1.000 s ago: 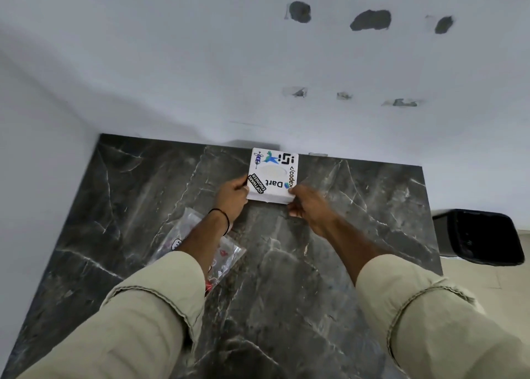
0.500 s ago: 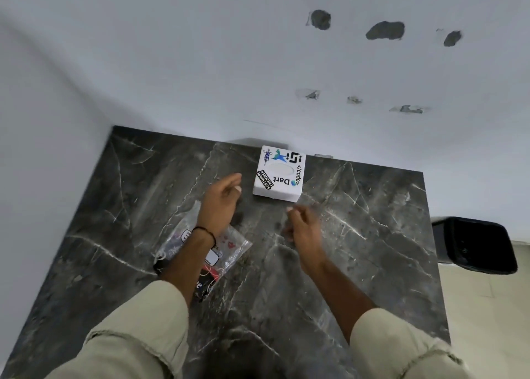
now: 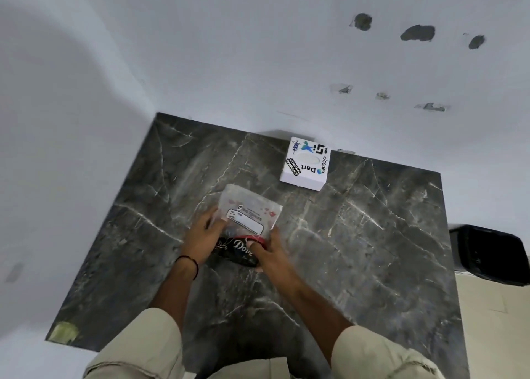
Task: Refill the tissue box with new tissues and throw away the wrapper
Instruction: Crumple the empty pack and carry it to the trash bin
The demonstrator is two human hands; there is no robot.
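A white tissue box [image 3: 305, 163] with stickers on its lid stands near the back wall on the dark marble table [image 3: 358, 249]. Nearer to me lies the clear plastic wrapper [image 3: 249, 215] with a printed label and a black and red end. My left hand [image 3: 205, 233] grips the wrapper's left edge. My right hand [image 3: 268, 249] pinches its black end on the right side. Both hands hold the wrapper just above or on the table, well apart from the box.
A black bin [image 3: 490, 254] stands on the floor just off the table's right edge. White walls close the table at the back and left. A greenish mark [image 3: 66, 331] sits at the table's near left corner.
Both hands left the tissue box, drew back toward me, and took hold of the wrapper. The wrapper has shifted toward the table's middle. The box stays by the wall.
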